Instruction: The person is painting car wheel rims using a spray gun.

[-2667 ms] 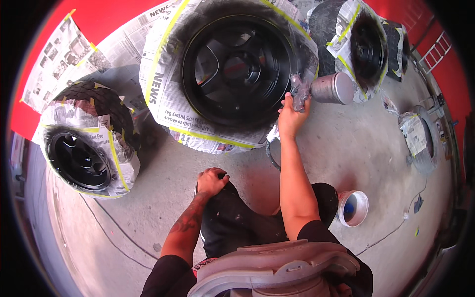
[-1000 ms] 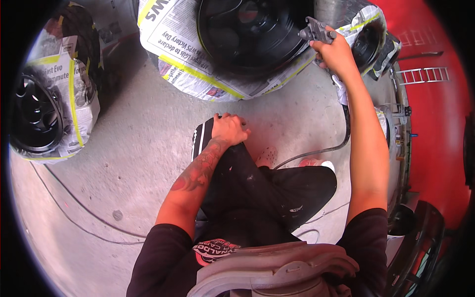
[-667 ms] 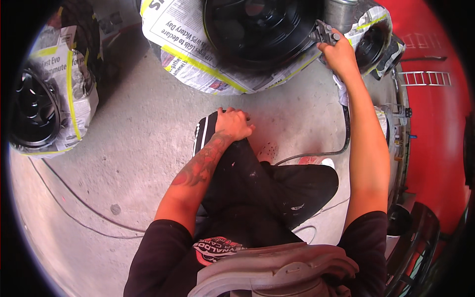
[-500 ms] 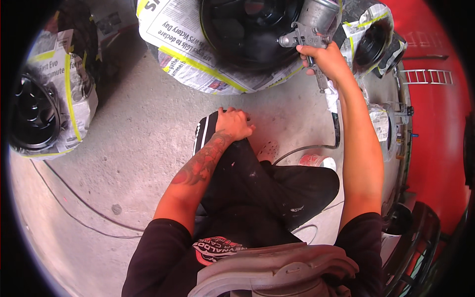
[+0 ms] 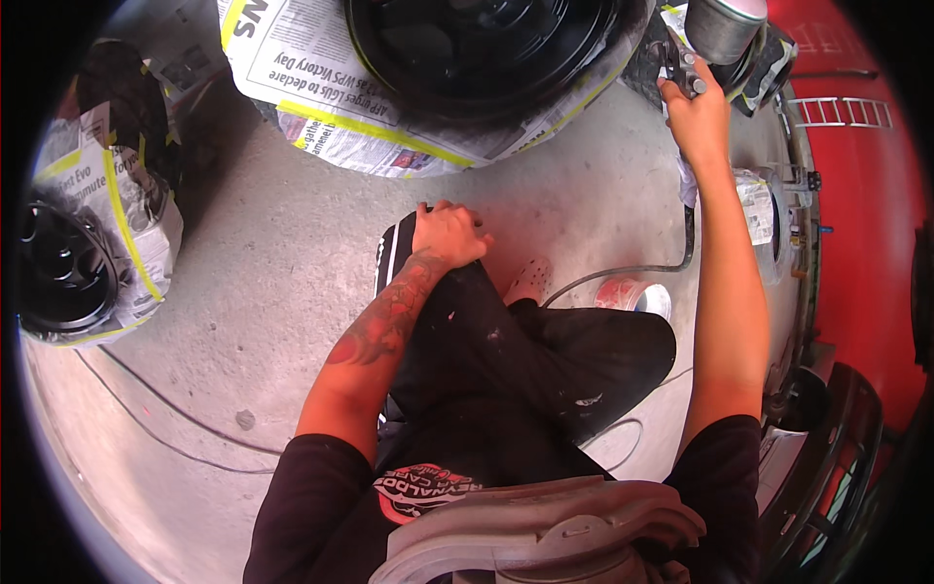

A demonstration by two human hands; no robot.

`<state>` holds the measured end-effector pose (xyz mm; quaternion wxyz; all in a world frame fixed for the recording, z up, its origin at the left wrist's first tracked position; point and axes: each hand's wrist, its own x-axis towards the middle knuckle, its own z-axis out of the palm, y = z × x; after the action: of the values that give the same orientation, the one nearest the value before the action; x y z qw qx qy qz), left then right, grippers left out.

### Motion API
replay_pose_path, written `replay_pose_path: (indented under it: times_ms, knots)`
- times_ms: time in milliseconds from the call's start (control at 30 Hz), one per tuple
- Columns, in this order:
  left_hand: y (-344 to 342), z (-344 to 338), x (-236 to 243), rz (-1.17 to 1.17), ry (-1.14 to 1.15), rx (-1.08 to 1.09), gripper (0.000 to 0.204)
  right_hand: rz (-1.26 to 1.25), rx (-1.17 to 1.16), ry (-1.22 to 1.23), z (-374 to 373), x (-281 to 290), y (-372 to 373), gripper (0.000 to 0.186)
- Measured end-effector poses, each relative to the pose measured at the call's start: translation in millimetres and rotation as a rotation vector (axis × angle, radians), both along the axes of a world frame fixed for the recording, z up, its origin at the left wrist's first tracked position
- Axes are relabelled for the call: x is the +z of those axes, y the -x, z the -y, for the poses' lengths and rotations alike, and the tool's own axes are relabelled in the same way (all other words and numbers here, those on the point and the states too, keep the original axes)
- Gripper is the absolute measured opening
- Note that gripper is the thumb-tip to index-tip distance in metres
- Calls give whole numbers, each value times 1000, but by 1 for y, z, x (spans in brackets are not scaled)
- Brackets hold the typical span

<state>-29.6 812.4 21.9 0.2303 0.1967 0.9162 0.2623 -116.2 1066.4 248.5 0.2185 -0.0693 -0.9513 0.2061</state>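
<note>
My right hand (image 5: 699,112) grips a silver spray gun (image 5: 686,68) with a metal cup (image 5: 725,24) on top, held at the right edge of the big black rim (image 5: 486,63), overlapping wheels behind it. Newspaper and yellow tape (image 5: 321,88) mask the tyre around that rim. A black hose (image 5: 623,273) runs from below the gun across the floor. My left hand (image 5: 448,238) rests on my raised left knee, fingers apart and loosely bent, holding nothing.
Another masked wheel (image 5: 63,273) stands at left, further masked ones (image 5: 771,73) at upper right. A bucket (image 5: 637,302) sits beyond my folded right leg. Cables (image 5: 175,404) cross the concrete floor (image 5: 243,234). A ladder (image 5: 842,112) and red surface (image 5: 866,243) are at right.
The view has tilted down since the oldest frame. My right hand with the spray gun has moved rightward off the big rim's face. My left hand stays on the knee.
</note>
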Motion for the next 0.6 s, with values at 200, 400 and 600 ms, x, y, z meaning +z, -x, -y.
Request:
replay_pose_path:
  times_ms: [200,400,600]
  knots:
    - [3,-1,-1,11,19,-14,39,412,115,602,29,-19,-83,45]
    - [3,-2,-3,27,36,-30,39,531,132,660,25,-29,-108,48]
    - [4,-3,-1,46,40,-36,41,45,50,254,-42,-17,-52,48]
